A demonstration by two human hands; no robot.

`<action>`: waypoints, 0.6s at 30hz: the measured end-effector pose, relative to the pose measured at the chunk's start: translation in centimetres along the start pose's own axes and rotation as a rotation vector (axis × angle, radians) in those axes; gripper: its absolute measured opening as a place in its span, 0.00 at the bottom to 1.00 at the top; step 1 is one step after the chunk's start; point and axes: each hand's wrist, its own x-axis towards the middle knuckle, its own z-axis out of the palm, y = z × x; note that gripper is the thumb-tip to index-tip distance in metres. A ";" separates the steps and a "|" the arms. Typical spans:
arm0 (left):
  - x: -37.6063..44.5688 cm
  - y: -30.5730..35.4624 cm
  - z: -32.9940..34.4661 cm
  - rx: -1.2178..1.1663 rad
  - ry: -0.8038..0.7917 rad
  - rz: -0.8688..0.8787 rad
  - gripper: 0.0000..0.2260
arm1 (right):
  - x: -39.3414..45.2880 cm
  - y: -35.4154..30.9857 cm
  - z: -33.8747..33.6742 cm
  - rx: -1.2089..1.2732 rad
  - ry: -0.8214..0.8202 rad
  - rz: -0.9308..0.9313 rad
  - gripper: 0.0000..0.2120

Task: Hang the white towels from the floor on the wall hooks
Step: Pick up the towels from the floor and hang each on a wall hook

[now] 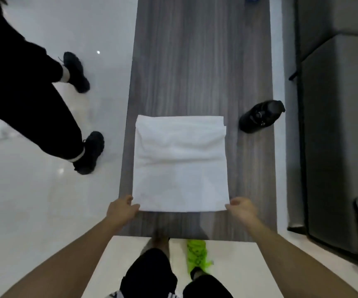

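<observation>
A white towel (180,164), folded into a rectangle, lies flat on the dark wood-grain strip of floor (195,61) in front of me. My left hand (123,208) pinches its near left corner. My right hand (241,208) pinches its near right corner. The near edge looks slightly raised between my hands. No wall hooks are in view.
Another person in black trousers and black shoes (88,151) stands on the glossy white floor at the left. A single black shoe (260,116) lies right of the towel. Grey cabinets (335,125) line the right side. My knees and a green shoe (197,254) are at the bottom.
</observation>
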 end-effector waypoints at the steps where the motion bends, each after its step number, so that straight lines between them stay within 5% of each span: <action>1: 0.5 -0.6 1.5 -0.049 -0.006 -0.038 0.22 | 1.0 0.9 1.1 0.035 -0.005 0.012 0.12; 10: 3.4 -1.4 7.7 -0.835 0.061 -0.304 0.22 | 3.9 4.3 6.4 0.671 0.005 0.050 0.05; 18: -2.9 0.2 3.6 -0.981 0.293 -0.195 0.05 | -2.5 2.9 1.8 0.837 0.034 -0.003 0.06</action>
